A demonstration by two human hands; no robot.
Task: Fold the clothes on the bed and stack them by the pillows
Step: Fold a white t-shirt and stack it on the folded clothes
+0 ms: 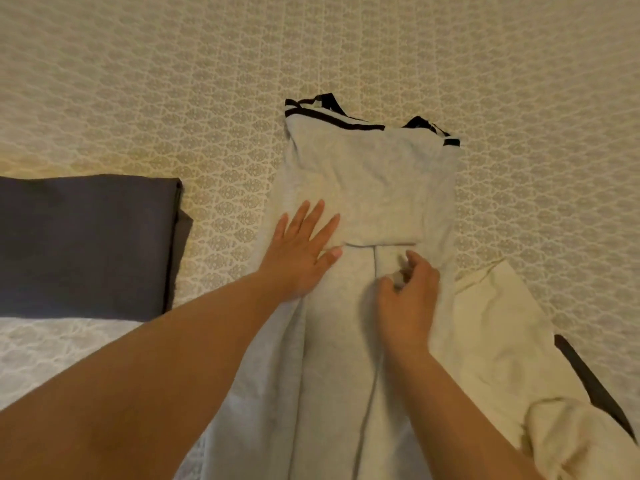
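A pale grey garment (374, 168) with dark-striped cuffs lies spread on the patterned bedspread (173, 81), its far part folded back over the middle. My left hand (301, 251) presses flat on the garment's left side, fingers straight. My right hand (408, 296) is blurred, its fingers curled and pinching a bit of the grey fabric near the centre seam. A cream garment (502, 327) with a dark strap lies crumpled to the right, touching the grey one.
A folded dark blue-grey cloth (86, 244) sits at the left on the bed. A lighter, whitish patterned area (52, 351) shows below it. Bare bedspread stretches across the far side.
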